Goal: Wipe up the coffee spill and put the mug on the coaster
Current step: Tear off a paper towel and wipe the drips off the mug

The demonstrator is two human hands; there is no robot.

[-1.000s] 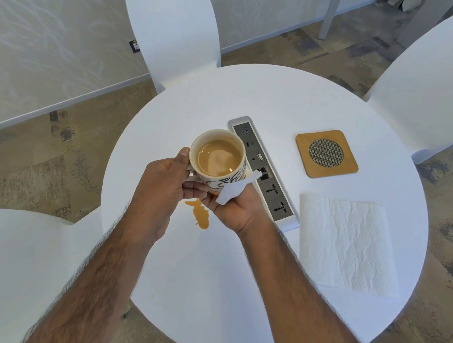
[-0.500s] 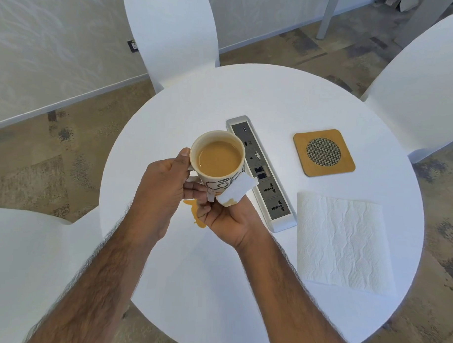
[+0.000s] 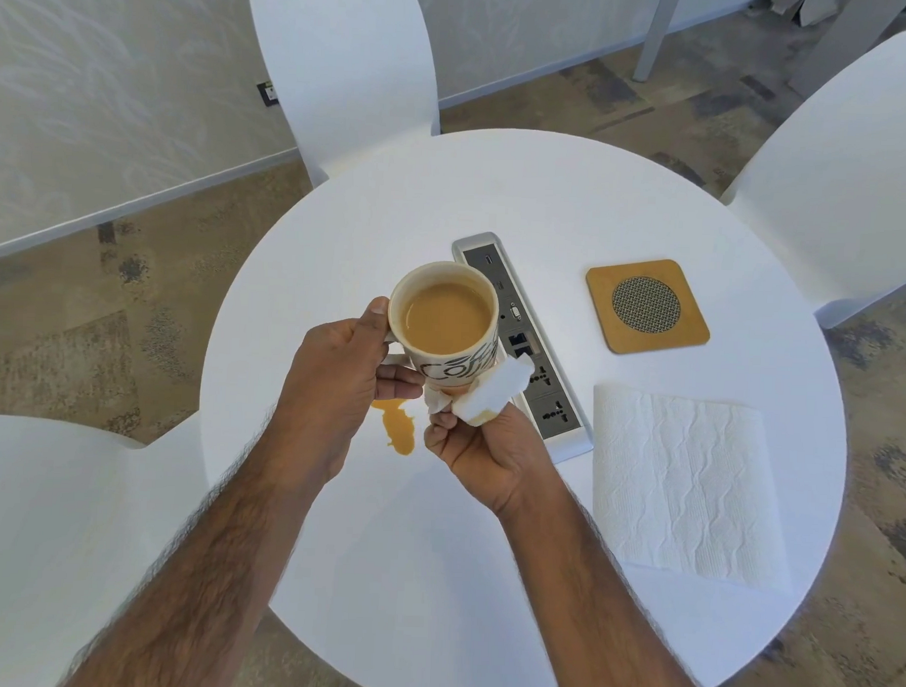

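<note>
One round white table (image 3: 574, 203) is seen, and three white chairs (image 3: 347, 67) are counted around it. One mug (image 3: 444, 325) of coffee is counted, with one coffee spill (image 3: 399, 426) on the table. One square coaster (image 3: 646, 305) is seen. Two pieces of paper towel are counted: one flat sheet (image 3: 684, 487) and one small folded piece (image 3: 492, 398). One socket strip (image 3: 547, 382) is set in the table. Two hands are counted, the left hand (image 3: 331, 375) and the right hand (image 3: 488, 455).

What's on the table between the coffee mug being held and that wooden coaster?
In the head view, a grey socket strip set into the round white table lies between the cream mug and square wooden coaster.
</note>
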